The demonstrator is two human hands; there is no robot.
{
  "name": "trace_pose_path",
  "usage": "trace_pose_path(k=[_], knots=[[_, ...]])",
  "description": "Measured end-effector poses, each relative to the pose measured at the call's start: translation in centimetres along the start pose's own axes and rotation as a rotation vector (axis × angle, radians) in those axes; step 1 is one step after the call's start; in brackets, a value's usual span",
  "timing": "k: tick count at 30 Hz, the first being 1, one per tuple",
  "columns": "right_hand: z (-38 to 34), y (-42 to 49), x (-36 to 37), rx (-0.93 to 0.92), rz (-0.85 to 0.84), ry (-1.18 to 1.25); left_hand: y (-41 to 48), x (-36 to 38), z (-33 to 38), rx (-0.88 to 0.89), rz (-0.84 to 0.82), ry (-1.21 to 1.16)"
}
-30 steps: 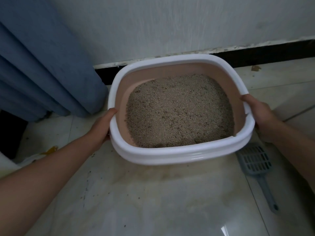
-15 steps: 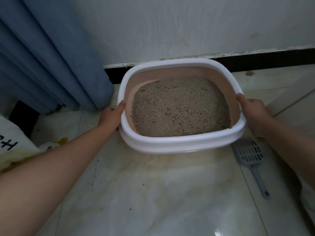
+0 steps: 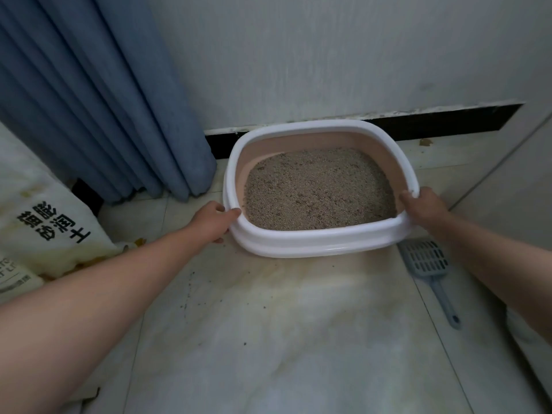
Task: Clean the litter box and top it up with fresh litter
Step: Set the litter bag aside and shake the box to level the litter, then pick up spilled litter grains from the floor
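Far left of our left fingers: white bag point(image 3: 50, 222) with black printed characters, lying on the floor point(image 3: 283, 339). Between the bag and those fingers, further back: blue curtain point(image 3: 113, 94), hanging down to the floor.

Our left hand point(image 3: 212, 221) grips the left side of the litter box point(image 3: 313, 245). The thumb lies on the white rim and the fingers point(image 3: 221, 208) are curled at the outer wall.

The box sits between our two hands, close in front of the dark skirting point(image 3: 448, 121). We cannot tell whether its base touches the floor. Inside, between both sets of fingers: grey-brown litter point(image 3: 319, 189), roughly level, covering the bottom. The inner walls are pink.

Our right hand point(image 3: 424, 206) holds the right rim, its fingers hooked over the edge.

Just nearer to us than the right fingers, beside the box's near right corner: grey slotted scoop point(image 3: 425, 261), flat on the floor, handle pointing towards us.

Dark specks lie on the floor, nearer to us than the left fingers.
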State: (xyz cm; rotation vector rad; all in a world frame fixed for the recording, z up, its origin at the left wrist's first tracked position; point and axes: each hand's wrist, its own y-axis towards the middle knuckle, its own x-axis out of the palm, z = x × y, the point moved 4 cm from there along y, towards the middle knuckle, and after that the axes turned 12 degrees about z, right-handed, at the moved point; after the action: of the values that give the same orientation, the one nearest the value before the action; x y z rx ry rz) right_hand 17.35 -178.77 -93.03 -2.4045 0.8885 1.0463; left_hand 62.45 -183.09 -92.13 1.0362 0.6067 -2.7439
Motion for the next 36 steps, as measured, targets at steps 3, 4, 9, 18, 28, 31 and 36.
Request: trace_pose_path(k=[3, 4, 9, 18, 28, 31, 36], knots=[[0.1, -0.2, -0.2, -0.026, -0.007, -0.015, -0.1, -0.3, 0.0, 0.035, -0.002, 0.039], [0.1, -0.2, -0.4, -0.019, -0.004, -0.017, -0.1, -0.4, 0.0, 0.038, 0.000, 0.046], [0.2, 0.3, -0.6, 0.045, 0.005, 0.016, 0.6, 0.2, -0.2, 0.020, 0.036, 0.028], [0.2, 0.7, 0.0, -0.014, 0.114, 0.092, 1.3, 1.2, 0.3, 0.170, 0.163, 0.109], [-1.8, -1.1, 0.4, -0.237, 0.165, -0.036, -0.7, -0.3, 1.6, 0.551, 0.172, 0.352], [-3.4, -2.1, 0.4, -0.336, 0.159, -0.161, -1.1, -0.7, 2.1, 0.665, 0.157, 0.471], [-7.0, -5.1, 0.3, -0.544, 0.073, -0.213, -2.2, -1.9, 4.1, 0.745, 0.217, 0.552]])
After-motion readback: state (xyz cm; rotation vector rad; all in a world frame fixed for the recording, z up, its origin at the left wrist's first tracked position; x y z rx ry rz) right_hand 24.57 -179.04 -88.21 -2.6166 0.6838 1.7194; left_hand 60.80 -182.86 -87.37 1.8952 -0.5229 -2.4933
